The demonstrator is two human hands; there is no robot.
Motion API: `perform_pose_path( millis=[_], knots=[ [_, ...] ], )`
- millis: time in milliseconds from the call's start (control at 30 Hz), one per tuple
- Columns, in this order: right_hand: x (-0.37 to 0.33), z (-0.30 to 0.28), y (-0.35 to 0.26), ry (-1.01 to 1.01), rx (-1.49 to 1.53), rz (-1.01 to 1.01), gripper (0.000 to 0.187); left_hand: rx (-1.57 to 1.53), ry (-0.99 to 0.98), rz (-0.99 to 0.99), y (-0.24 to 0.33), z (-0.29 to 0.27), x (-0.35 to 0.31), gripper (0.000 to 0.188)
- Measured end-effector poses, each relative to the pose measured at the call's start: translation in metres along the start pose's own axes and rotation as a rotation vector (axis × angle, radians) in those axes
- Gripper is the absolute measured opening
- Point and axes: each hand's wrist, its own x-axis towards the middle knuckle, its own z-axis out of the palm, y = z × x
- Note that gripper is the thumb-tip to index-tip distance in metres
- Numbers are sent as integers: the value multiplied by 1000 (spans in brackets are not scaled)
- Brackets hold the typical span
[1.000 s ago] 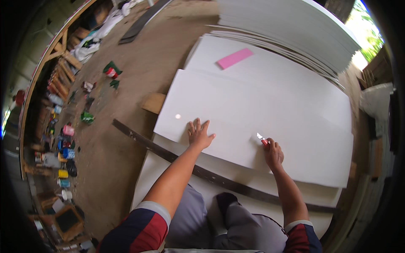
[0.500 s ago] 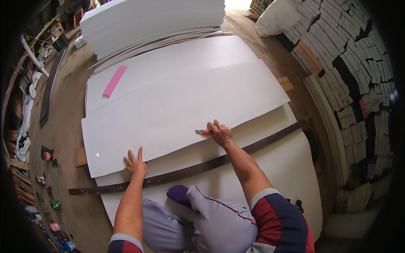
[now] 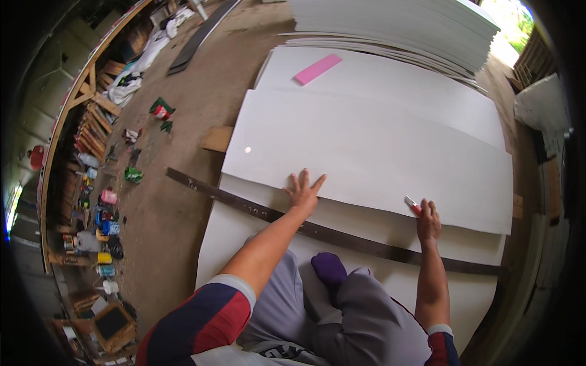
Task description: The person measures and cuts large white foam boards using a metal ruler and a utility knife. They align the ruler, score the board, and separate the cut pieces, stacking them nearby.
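My left hand (image 3: 303,194) lies with fingers spread on the near edge of a large white sheet (image 3: 372,146). In my right hand (image 3: 429,221) is a utility knife (image 3: 413,205) with a red handle, its metal end pointing away from me over the sheet's near edge. A long dark metal strip (image 3: 372,247) crosses a lower white sheet (image 3: 226,244) on my side of the upper one, passing beneath my forearms. My foot in a purple sock (image 3: 329,268) rests on the lower sheet, close to the strip.
A pink flat block (image 3: 318,69) lies on the white sheets at the far side. Behind it rises a tall stack of white sheets (image 3: 390,27). Cans and bottles (image 3: 110,227) clutter the floor at left beside wooden shelving. A wood piece (image 3: 217,139) juts out under the sheets.
The view has swung to the left, so the sheets and both hands appear farther right and more of the left-hand clutter shows. The left hand stays spread on the sheet; the right keeps the knife.
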Motion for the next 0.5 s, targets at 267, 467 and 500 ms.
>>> perform_pose_path(
  millis=[267,467,500],
  knots=[
    [2,-6,5,-38,2,-40,58,67,-72,5,10,-10,-6,91],
    [-3,-7,5,40,-2,-64,58,103,-62,6,9,-10,-8,88],
    [-3,-7,5,49,-3,-69,59,112,-48,4,9,-11,-7,88]
  ],
)
